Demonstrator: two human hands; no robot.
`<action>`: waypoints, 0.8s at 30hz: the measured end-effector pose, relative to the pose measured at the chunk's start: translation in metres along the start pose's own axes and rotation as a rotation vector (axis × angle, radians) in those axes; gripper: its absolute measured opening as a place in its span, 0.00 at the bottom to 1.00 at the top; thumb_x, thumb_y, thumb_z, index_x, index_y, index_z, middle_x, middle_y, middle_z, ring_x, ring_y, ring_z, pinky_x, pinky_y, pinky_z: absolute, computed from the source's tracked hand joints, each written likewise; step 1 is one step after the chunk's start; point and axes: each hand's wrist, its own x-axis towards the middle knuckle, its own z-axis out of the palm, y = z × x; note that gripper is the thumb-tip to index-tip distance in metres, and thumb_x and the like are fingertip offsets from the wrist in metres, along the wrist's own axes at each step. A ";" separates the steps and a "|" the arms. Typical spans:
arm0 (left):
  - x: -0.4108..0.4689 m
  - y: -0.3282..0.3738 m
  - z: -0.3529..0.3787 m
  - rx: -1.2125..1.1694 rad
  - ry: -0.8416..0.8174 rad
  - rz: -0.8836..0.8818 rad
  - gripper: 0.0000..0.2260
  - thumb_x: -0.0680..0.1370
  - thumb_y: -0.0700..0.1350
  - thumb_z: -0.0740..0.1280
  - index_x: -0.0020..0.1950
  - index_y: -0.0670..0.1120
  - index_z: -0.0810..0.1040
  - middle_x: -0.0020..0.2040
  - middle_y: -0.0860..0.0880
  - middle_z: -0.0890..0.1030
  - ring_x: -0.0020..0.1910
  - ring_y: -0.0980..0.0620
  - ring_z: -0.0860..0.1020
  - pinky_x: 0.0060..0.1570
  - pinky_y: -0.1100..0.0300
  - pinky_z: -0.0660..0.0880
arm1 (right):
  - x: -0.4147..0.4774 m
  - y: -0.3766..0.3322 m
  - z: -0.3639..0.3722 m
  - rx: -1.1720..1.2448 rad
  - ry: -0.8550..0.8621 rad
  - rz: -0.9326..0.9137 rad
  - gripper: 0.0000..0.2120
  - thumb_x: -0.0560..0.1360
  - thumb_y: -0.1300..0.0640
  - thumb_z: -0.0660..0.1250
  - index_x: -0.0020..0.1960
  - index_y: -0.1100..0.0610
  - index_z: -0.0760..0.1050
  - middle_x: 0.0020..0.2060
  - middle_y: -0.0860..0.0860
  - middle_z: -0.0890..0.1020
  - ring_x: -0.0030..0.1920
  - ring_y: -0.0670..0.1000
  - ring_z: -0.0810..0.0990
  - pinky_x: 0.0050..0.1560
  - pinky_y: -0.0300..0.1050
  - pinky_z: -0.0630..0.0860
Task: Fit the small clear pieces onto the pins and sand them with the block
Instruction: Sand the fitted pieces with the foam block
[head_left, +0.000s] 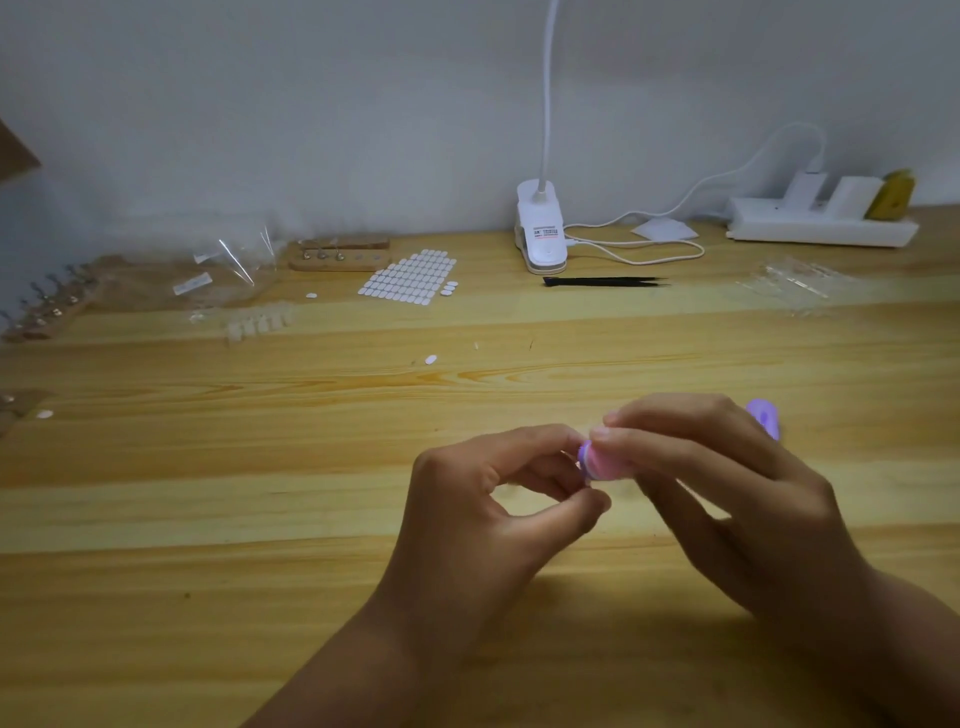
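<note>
Right hand grips block, left hand touching it.

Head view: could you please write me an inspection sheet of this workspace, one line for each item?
Surface: wooden table, pale, with visible grain.
Job's things: pink and purple sanding block between the hands; wooden pin holder and strip of clear pieces at the back left.
Clutter: sheet of white oval pads, black tweezers, plastic bags, a loose white oval.
Grippers: right hand grips the sanding block; left hand curls its fingers at the block's end, and what it pinches is hidden.
Cables: white cable loops between the clip lamp and the power strip.
Surroundings: plain grey wall.
</note>
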 end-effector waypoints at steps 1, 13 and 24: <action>0.000 0.000 0.001 0.000 0.005 -0.009 0.12 0.68 0.37 0.78 0.47 0.50 0.85 0.37 0.54 0.84 0.38 0.57 0.84 0.44 0.68 0.77 | 0.001 0.002 -0.002 -0.007 0.008 0.017 0.11 0.77 0.68 0.67 0.59 0.64 0.80 0.53 0.58 0.82 0.55 0.55 0.81 0.53 0.49 0.78; 0.001 0.000 0.001 0.010 -0.011 0.037 0.11 0.69 0.37 0.77 0.48 0.49 0.85 0.40 0.56 0.84 0.40 0.59 0.83 0.45 0.69 0.77 | 0.003 -0.007 0.002 0.042 0.039 0.020 0.10 0.77 0.68 0.67 0.58 0.62 0.80 0.52 0.56 0.82 0.55 0.52 0.82 0.55 0.45 0.77; 0.001 0.001 0.001 0.071 0.000 0.108 0.09 0.71 0.37 0.76 0.48 0.48 0.84 0.43 0.57 0.84 0.42 0.61 0.82 0.45 0.71 0.75 | 0.003 -0.011 0.006 0.035 0.042 -0.024 0.11 0.77 0.69 0.68 0.58 0.64 0.80 0.52 0.57 0.82 0.55 0.52 0.81 0.56 0.44 0.76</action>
